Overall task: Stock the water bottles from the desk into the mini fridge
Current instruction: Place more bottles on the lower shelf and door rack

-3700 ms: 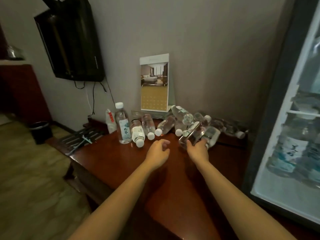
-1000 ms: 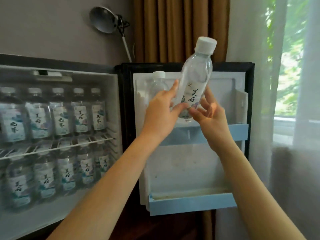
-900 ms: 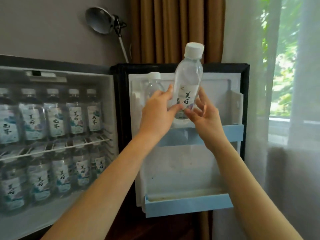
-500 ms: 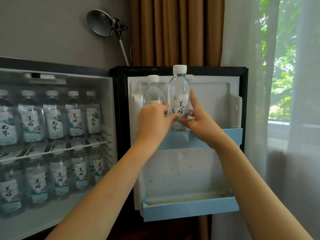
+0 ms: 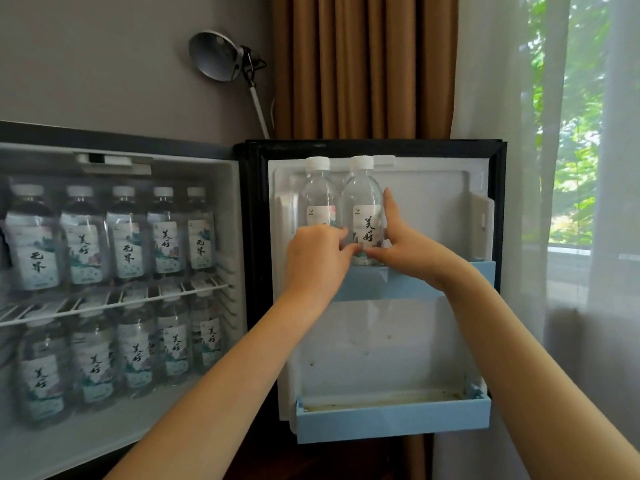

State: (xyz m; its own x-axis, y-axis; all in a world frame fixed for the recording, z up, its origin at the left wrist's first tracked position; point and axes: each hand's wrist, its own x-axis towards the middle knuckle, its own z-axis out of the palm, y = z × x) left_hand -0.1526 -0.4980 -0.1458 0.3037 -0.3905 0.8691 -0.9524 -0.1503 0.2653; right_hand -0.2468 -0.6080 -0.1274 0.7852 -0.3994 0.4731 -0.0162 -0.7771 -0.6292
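Centre of the frame, on the open fridge door: a bottle being seated.
Head view: left hand (image 5: pixel 317 254) and right hand (image 5: pixel 405 247) both curl round the low part of the water bottle (image 5: pixel 363 216), which stands upright in the upper door shelf (image 5: pixel 460 275), touching a second bottle (image 5: pixel 317 195). Next, likely: let go gently so neither topples. At left the mini fridge (image 5: pixel 235 202) holds packed rows that leave little room; the lower door shelf (image 5: pixel 391 420) sits below.

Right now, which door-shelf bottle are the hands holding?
The bottle with its label fully showing: left hand and right hand grip its lower part; the other bottle merely stands beside it.
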